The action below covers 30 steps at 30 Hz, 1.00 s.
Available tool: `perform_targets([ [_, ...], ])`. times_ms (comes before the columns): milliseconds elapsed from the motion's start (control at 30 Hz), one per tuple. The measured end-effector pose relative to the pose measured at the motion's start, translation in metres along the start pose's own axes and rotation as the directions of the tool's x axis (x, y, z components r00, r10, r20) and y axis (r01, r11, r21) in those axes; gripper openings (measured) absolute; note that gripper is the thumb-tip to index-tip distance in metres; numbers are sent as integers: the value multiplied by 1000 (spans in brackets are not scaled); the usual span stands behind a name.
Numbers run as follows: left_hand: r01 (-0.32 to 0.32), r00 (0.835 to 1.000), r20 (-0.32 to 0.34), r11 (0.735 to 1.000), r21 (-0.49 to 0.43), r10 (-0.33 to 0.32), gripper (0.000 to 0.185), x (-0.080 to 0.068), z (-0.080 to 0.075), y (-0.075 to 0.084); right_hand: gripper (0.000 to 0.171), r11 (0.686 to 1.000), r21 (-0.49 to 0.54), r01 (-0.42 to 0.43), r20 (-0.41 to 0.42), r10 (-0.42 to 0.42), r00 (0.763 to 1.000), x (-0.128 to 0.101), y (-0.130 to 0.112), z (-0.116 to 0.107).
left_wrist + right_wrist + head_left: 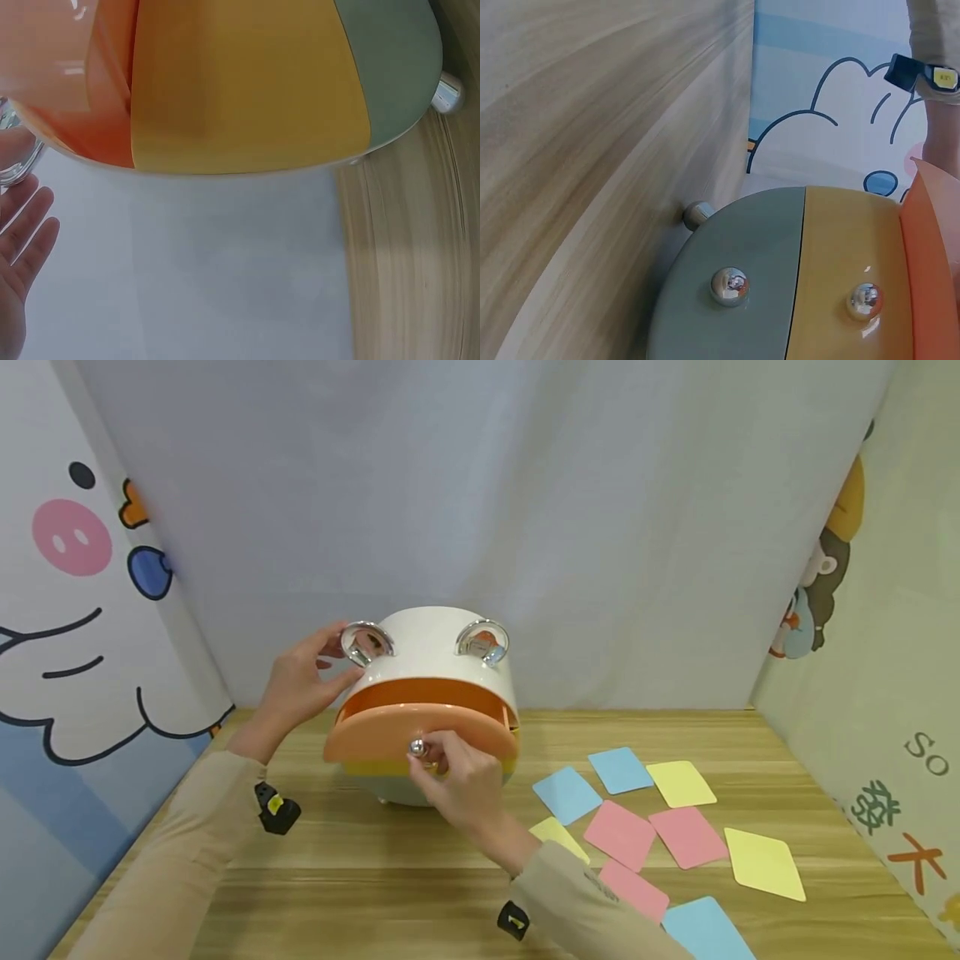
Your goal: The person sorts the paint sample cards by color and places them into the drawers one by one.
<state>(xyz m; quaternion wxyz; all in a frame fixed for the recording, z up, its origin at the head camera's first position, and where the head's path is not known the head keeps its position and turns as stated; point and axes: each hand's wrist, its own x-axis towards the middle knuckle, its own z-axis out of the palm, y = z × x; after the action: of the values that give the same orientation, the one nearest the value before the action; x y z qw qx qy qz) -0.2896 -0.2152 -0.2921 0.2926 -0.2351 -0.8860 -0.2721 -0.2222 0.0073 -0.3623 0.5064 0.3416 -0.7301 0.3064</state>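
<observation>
A small white cabinet (427,643) with a rounded top and two silver ring-shaped ears stands on the table. Its top orange drawer (375,735) is pulled partway out, leaving a gap above its front. My right hand (468,781) pinches that drawer's silver knob (417,747) between thumb and fingers. At the cabinet's upper left, my left hand (296,685) holds the silver ring ear (367,644), thumb low and fingers at its outer side. Below, the yellow drawer (855,255) and the green drawer (742,240) sit closed, each with a silver ball knob.
Several pink, blue and yellow square cards (618,835) lie spread on the wooden table (337,893) right of the cabinet. A pale curtain (600,527) hangs behind, and printed panels (862,710) stand at both sides. Short silver feet (448,93) support the cabinet.
</observation>
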Motion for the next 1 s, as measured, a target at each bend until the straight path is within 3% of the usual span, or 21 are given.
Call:
perform_targets([
  [567, -24, 1000, -13, 998, -52, 24, 60, -1, 0, -3, 18, 995, 67, 69, 5, -70, 998, -4, -17, -21],
  [1000, 28, 999, -13, 994, -107, -29, 60, -2, 2, -4, 12, 995, 83, 59, 14, -61, 998, -11, -25, -24],
])
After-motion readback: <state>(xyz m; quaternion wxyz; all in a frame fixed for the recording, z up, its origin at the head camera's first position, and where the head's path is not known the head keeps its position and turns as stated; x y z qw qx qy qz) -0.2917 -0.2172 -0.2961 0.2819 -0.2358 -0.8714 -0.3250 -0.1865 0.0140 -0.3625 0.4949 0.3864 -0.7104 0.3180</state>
